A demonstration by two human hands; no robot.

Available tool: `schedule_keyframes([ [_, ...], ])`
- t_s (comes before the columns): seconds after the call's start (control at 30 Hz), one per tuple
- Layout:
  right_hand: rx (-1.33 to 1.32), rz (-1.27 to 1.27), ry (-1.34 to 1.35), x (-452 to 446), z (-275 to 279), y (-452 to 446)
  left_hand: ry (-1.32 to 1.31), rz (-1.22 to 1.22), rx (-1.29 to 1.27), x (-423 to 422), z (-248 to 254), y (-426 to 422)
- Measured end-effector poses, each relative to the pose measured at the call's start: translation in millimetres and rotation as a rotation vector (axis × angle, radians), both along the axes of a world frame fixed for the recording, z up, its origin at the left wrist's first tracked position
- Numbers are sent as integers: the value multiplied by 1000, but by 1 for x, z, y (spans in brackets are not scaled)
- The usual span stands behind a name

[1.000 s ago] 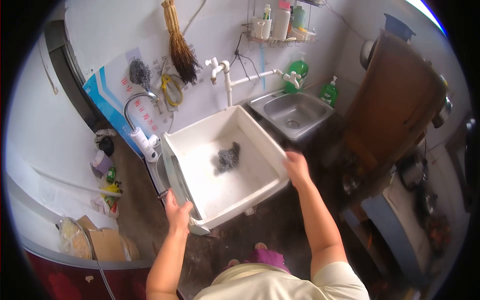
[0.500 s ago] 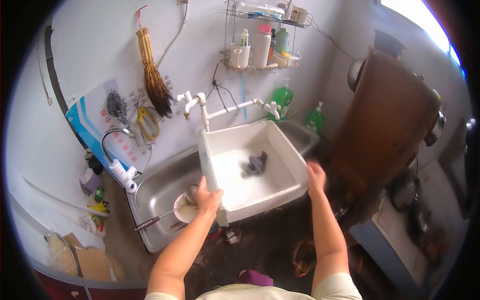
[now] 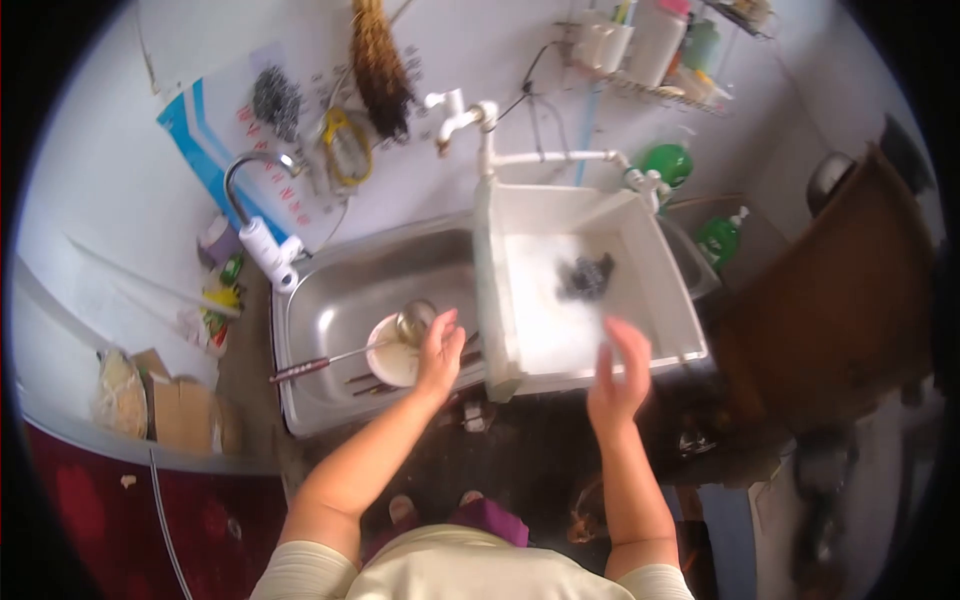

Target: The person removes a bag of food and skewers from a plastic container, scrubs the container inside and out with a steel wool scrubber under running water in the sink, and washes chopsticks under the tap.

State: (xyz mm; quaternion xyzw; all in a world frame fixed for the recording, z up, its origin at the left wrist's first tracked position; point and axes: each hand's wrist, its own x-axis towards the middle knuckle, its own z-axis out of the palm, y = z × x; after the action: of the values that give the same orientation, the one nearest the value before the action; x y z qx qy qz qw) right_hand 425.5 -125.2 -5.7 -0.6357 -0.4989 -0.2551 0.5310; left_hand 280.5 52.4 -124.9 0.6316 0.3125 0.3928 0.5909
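A white rectangular basin (image 3: 655,352) sits over the right part of the steel sink. In it lies a dark grey clump (image 3: 587,277) that looks like a steel wool scourer. My left hand (image 3: 438,355) is empty, fingers apart, just left of the basin and above the sink. Beneath that hand are a white bowl (image 3: 386,362) and a ladle (image 3: 415,323), whose dark handle reaches left across the sink. At the basin's front edge hovers my right hand (image 3: 622,375), slightly blurred, fingers loosely bent and apart, with nothing in it.
The steel sink (image 3: 335,290) has a white electric faucet (image 3: 265,250) at its left. White pipes with taps (image 3: 460,120) run behind the basin. Green soap bottles (image 3: 720,238) stand at the back right. A large brown board (image 3: 830,310) leans on the right. Chopsticks lie by the bowl.
Both hands have let go of the basin's sides. My right hand has come inward to its front edge. The camera view has shifted, so the basin appears farther right and higher.
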Motion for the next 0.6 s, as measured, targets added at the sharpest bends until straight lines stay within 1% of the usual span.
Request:
schedule_keyframes([
  [0.03,-10,102,7,-20,0,4,222,11,199,-19,-21,17],
  [0.07,-38,194,27,-39,-1,9,369,42,451,-40,-29,32],
  [0.1,-25,312,57,-57,-9,16,541,53,580,-63,-35,50],
  [0.13,-95,416,111,-75,-9,22,713,57,708,-85,-39,66],
  [0.2,-189,561,210,-104,-27,42,1256,70,858,-118,-29,86],
  [0.27,-343,589,336,-127,-51,63,1523,-36,974,-155,-45,116],
  [0.37,-492,464,352,-141,-83,99,1674,-355,432,-167,-39,144],
  [0.4,-500,405,380,-144,-90,111,1646,-407,465,-170,-36,151],
  [0.47,-618,271,347,-145,-103,131,1589,-523,540,-168,-26,161],
  [0.5,-665,211,374,-144,-109,141,1580,-564,457,-164,-10,165],
  [0.57,-755,92,422,-139,-130,157,1519,-628,390,-167,24,174],
  [0.6,-895,41,478,-136,-141,165,1488,-662,361,-171,33,181],
])
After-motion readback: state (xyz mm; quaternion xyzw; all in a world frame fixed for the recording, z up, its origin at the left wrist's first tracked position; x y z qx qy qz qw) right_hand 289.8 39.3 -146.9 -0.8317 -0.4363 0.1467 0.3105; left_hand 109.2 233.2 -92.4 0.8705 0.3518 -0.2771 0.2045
